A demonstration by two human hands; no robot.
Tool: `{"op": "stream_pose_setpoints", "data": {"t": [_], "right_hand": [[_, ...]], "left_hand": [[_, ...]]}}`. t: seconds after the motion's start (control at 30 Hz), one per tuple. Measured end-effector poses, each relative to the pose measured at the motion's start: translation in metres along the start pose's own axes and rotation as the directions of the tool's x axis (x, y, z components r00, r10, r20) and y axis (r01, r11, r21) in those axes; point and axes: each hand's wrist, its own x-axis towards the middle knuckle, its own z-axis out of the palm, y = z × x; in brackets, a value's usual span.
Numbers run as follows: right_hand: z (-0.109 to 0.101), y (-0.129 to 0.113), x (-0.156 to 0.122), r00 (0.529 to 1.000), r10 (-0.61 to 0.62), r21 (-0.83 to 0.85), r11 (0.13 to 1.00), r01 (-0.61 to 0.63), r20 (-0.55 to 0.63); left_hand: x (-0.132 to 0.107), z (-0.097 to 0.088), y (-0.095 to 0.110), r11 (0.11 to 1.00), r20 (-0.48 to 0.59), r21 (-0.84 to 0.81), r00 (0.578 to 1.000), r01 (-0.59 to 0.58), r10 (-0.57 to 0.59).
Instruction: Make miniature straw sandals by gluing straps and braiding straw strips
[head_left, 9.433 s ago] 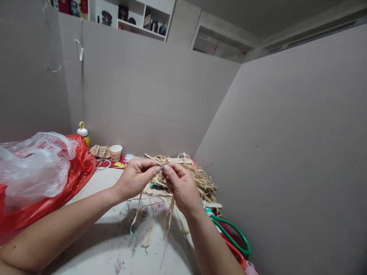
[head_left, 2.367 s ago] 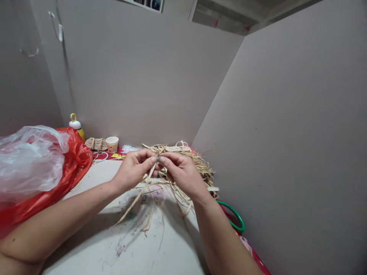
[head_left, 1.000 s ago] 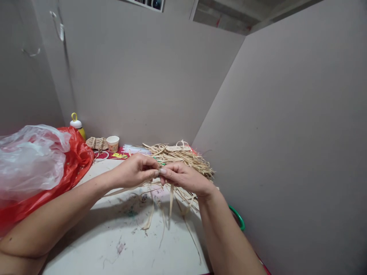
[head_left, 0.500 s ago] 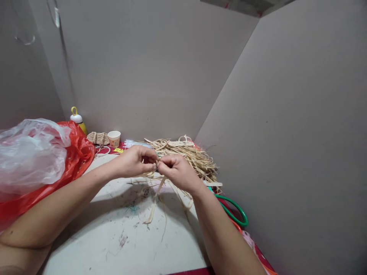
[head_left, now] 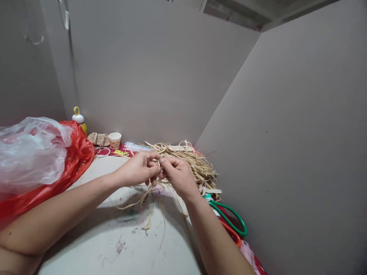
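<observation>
My left hand (head_left: 142,166) and my right hand (head_left: 178,172) meet above the white board (head_left: 94,244), their fingertips pinched close together. Between them is a small piece of pale straw work, mostly covered by the fingers. Loose straw strands (head_left: 140,199) hang down from it to the lower left. A flat straw strip (head_left: 149,220) lies on the board below the hands. Just behind my right hand is a heap of dry straw (head_left: 197,163), its stalks fanning to the right.
At the left are a clear plastic bag (head_left: 31,152) and a red bag (head_left: 82,147). Along the back stand a yellow bottle (head_left: 80,121), a woven straw sole (head_left: 98,139) and a paper cup (head_left: 115,141). Green-handled scissors (head_left: 243,227) lie right. Grey walls (head_left: 149,76) enclose the back and right.
My fingers have shifted their grip, the left hand turning with its fingers more curled. Straw strands now trail out to the lower left. The whole view has tilted up slightly.
</observation>
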Motion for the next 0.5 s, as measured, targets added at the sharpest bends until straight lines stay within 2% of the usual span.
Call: {"op": "stream_pose_setpoints", "data": {"t": [0.17, 0.33, 0.43, 0.5], "right_hand": [[-0.001, 0.006, 0.002, 0.999, 0.022, 0.092, 0.995, -0.025, 0.036], [-0.003, 0.003, 0.002, 0.997, 0.056, 0.076, 0.995, -0.060, 0.046], [-0.007, 0.002, 0.002, 0.995, 0.071, 0.098, 0.992, -0.079, 0.076], [-0.011, 0.001, 0.003, 0.992, 0.080, 0.120, 0.989, -0.091, 0.094]], "left_hand": [[0.001, 0.009, -0.002, 1.000, -0.061, -0.015, 0.998, -0.024, 0.023], [0.000, 0.013, -0.002, 0.999, -0.085, -0.002, 0.996, -0.041, 0.041], [-0.001, 0.011, -0.001, 0.999, -0.033, -0.034, 0.999, -0.042, 0.041], [-0.004, 0.006, 0.005, 0.999, 0.044, -0.047, 0.999, 0.010, -0.008]]}}
